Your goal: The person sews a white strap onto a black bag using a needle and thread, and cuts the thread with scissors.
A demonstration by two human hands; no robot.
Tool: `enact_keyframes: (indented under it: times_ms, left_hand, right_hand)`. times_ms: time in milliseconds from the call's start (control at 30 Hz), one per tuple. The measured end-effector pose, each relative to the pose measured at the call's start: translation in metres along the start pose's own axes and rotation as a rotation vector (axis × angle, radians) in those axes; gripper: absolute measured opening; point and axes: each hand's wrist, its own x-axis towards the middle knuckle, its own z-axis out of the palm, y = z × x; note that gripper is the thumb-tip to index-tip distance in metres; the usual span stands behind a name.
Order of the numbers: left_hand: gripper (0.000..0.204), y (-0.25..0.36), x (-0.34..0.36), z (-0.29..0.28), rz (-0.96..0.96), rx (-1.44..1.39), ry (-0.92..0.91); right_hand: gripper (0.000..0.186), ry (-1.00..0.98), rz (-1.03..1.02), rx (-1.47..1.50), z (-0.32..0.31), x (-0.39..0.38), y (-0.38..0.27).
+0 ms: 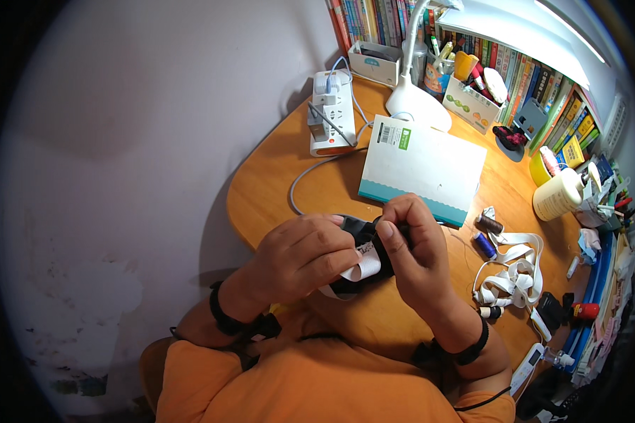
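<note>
My left hand (303,255) is closed around a piece of black fabric (386,262) with a white band (365,266) looped over it. Close beside it, to the right, my right hand (418,247) has thumb and forefinger pinched together above the fabric. What that pinch holds is too small to make out. My fingers cover much of the fabric. Right of my hands lie a brown thread spool (490,224), a blue thread spool (485,245) and a tangle of white elastic band (521,271).
A white box-like pad with a teal edge (423,173) lies beyond my hands. Behind it stand a white desk lamp (420,106) and a power strip (334,116) with cables. Books (525,84) line the back. A pump bottle (557,196) stands at the right.
</note>
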Motion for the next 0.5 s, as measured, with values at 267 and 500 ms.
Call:
enact_keyframes:
  times_ms: [267, 500]
  left_hand:
    - [0.018, 0.001, -0.001, -0.003, 0.003, 0.1, 0.052]
    - [0.017, 0.008, -0.004, 0.006, 0.017, -0.059, -0.119]
  right_hand:
    - [0.011, -0.196, 0.053, 0.157, -0.01, 0.008, 0.002]
    - [0.013, -0.002, 0.176, 0.273, -0.019, 0.012, -0.013]
